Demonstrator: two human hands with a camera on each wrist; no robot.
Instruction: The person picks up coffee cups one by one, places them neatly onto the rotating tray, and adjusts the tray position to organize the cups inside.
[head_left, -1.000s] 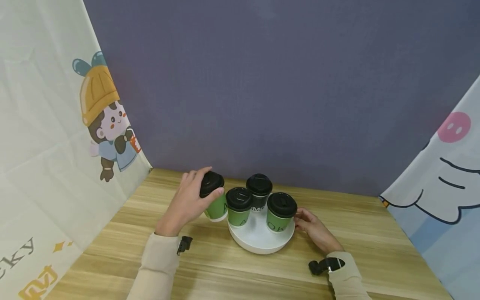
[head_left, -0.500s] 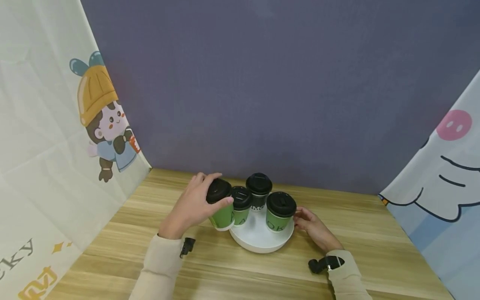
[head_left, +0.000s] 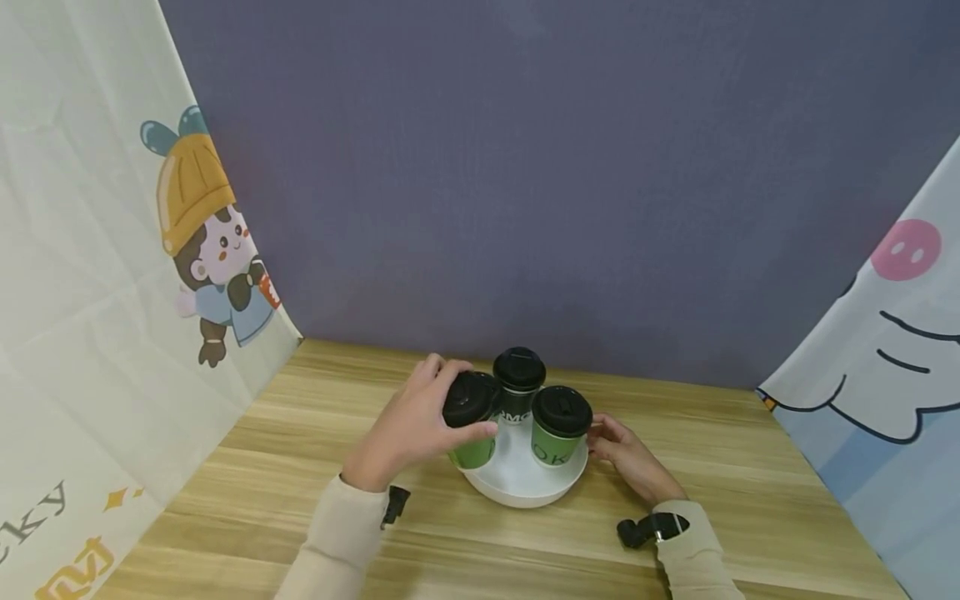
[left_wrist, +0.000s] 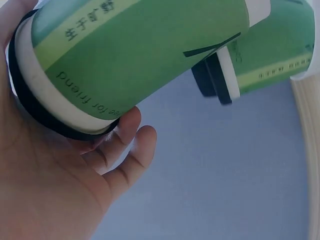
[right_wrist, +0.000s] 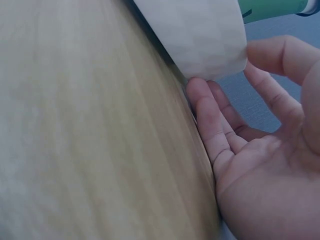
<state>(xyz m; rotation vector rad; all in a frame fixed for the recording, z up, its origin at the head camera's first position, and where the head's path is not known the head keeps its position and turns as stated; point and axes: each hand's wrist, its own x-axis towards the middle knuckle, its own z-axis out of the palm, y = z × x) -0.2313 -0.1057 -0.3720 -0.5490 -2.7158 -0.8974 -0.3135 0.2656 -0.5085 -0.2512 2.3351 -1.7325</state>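
My left hand grips a green paper cup around its black lid, holding it over the left side of a round white tray. Another green cup appears beyond it in the left wrist view. On the tray stand a green cup lettered "OK" and a dark cup, both with black lids. The green cup at the tray's left is mostly hidden behind the held one. My right hand holds the tray's right rim, its fingertips on the white wall.
The tray rests on a wood-grain table. A dark grey-blue cloth rises behind the table. Printed white cloths hang at both sides, a cartoon figure on the left one. Each wrist wears a black strapped device.
My left hand has carried its green cup rightward, from beside the tray to over its left part, covering the cup there. My right hand and the tray stay where they were.
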